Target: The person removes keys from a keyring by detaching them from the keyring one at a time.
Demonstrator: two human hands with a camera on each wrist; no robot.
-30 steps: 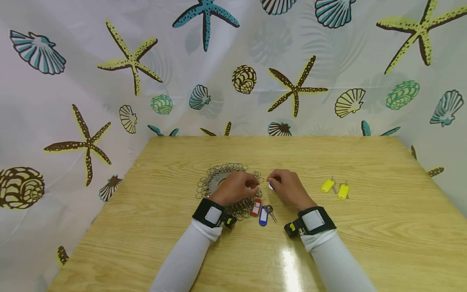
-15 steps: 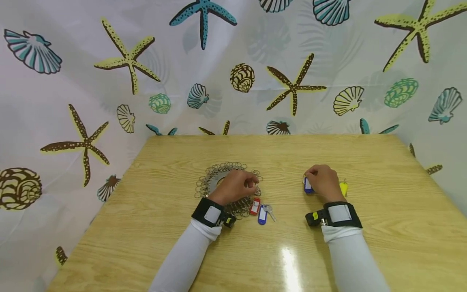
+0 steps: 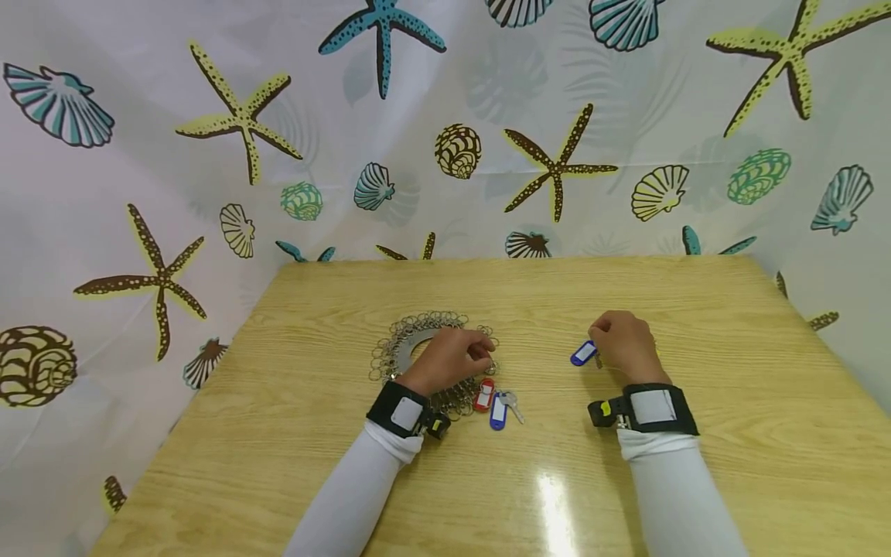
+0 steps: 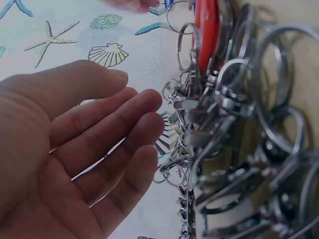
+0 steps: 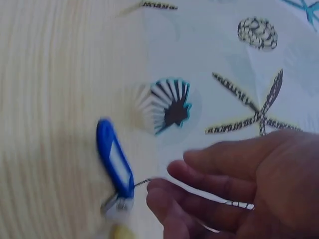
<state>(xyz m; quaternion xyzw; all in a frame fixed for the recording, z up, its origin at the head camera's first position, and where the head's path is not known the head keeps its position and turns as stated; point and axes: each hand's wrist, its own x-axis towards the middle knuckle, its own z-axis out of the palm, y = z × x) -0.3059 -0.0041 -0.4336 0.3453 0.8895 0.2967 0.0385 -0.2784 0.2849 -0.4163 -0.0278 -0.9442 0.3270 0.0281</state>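
Observation:
In the head view, my left hand [image 3: 455,357] hovers over a pile of metal clasps and rings [image 3: 430,319] around a flat grey ring [image 3: 405,352]. The left wrist view shows its fingers loosely bent, holding nothing, beside the metal clasps [image 4: 234,114]. My right hand [image 3: 625,348] is at the right of the table, next to a blue key tag [image 3: 583,353] with a key. From the right wrist, its thumb and fingers are apart; the tag's thin ring reaches close to a fingertip, and I cannot tell if they touch.
A red key tag [image 3: 484,395], a second blue key tag [image 3: 498,411] and a key [image 3: 511,402] lie in front of the pile. A bit of yellow tag [image 3: 657,350] shows past my right hand. A patterned curtain [image 3: 411,155] stands behind the table [image 3: 334,286].
My right hand has carried the blue key tag from beside the pile to the right side, and its fingers have parted from it. The left hand has stayed in place.

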